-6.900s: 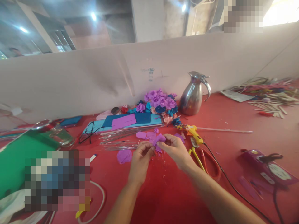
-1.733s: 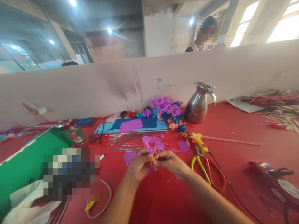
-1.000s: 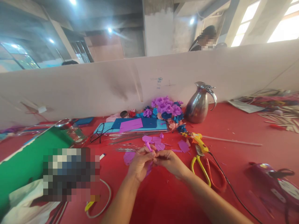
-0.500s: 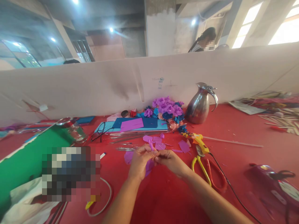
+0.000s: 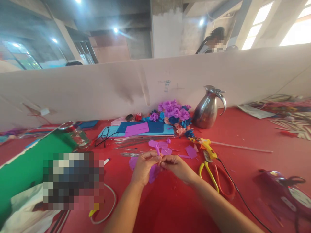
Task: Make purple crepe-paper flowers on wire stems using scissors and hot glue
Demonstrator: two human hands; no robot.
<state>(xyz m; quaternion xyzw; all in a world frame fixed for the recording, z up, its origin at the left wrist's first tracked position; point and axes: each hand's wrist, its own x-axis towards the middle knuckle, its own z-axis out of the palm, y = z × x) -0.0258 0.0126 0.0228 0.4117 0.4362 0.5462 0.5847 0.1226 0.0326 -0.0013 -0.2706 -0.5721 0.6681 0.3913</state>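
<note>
1. Centrally, over the red table, the person's left hand holds a purple paper roll, pinching it between thumb and forefinger so that its narrow top rises above the knuckles.
2. The right hand meets it at the roll's lower end, thumb and forefinger pressed together; what lies between these tips is too small to tell.
3. A flat purple piece shows below the left fingers; I cannot tell whether it joins the roll.
4. Just beyond the hands lie purple scraps, and farther back, a purple sheet rests upon blue ones.
5. Behind these, paper flowers are heaped near the pale partition, just beside a metal jug.
6. To the right, a yellow glue gun lies by the pliers, whose handles are yellow and red.
7. Well leftward sit black-framed glasses and a tilted glass jar.
</note>
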